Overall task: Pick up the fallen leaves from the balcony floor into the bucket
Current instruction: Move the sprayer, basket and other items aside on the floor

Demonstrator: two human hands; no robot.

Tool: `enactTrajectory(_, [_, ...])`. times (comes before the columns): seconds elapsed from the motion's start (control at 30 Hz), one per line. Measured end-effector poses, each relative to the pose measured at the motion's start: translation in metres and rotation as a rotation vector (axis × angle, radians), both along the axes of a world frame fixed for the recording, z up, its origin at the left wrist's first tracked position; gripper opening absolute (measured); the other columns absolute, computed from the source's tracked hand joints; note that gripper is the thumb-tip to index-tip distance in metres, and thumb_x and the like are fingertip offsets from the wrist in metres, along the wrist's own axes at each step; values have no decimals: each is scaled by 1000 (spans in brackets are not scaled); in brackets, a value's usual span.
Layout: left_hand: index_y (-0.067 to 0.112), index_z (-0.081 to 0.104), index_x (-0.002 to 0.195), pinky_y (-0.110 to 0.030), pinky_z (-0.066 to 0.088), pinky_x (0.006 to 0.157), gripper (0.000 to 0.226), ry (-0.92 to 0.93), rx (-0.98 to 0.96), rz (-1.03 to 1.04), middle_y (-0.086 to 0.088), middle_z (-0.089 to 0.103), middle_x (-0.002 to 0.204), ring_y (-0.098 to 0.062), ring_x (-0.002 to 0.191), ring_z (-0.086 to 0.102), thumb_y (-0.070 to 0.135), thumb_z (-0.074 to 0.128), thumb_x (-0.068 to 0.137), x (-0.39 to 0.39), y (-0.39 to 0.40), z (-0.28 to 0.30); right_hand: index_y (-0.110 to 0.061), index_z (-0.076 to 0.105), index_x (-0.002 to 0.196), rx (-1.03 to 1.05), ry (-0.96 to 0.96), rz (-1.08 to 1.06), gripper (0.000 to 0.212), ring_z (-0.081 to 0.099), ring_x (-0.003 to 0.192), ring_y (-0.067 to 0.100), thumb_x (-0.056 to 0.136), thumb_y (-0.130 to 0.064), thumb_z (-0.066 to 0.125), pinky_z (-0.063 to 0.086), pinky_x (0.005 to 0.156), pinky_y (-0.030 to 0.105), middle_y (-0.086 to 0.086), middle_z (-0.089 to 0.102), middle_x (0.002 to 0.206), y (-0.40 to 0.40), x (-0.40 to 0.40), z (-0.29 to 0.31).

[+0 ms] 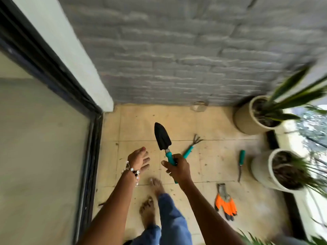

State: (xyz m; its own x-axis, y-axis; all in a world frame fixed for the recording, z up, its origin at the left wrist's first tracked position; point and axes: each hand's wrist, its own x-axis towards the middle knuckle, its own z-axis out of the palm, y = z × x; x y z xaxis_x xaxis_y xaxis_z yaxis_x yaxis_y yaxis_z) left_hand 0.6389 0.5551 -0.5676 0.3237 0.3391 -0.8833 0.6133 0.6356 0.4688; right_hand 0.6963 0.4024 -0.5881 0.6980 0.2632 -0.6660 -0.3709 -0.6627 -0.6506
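Fingers (174,159) of right hand (177,167) grip trowel (162,137).

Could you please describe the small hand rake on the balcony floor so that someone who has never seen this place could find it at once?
Start at the grey brick wall and look down to the beige tiled floor below it. The hand rake lies there just right of the black trowel held in the right hand. Unlike the other teal-handled tool lying near the white pots, it ends in splayed prongs.
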Motion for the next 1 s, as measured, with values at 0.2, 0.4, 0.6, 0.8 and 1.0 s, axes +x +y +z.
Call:
enactTrajectory(0.2, [20,54,130,-44,47,92,49,-308,-111,-170,-4,66,120,-26,108,63,54,37,99,36,-118,185,-20,44,107,1,-230,-156,53,56,67,20,74,-35,83,42,53,23,3,60,91,-138,-40,169])
enactTrajectory(0.4, [14,65,99,-48,52,77,31,-396,-54,-566,-18,69,97,-37,88,65,42,53,96,16,-282,290,-20,58,111,-117,-510,-270,52,59,79,22,71,-41,83,35,62,29,-5,63,88,-309,-122,240])
enactTrajectory(0.6, [10,60,93,-36,54,56,8,-401,-2,-783,-19,62,107,-32,83,63,17,58,96,-81,-510,297,-11,72,101,-110,-631,-676,44,59,74,10,67,-35,86,46,68,23,1,70,87,-518,-293,289])
enactTrajectory(0.8, [11,55,104,-38,52,63,9,-404,-89,-1079,-11,60,91,-24,71,57,10,58,95,-229,-721,301,-2,71,84,-72,-676,-1449,45,58,58,16,83,-47,67,50,51,37,21,66,75,-660,-499,312])
enactTrajectory(1.0, [16,55,74,-33,56,63,27,-547,-144,-1499,-7,68,71,-28,82,57,-4,54,92,-391,-857,324,0,67,89,120,-781,-2142,11,61,60,18,90,-11,66,53,49,27,16,62,78,-711,-675,328])
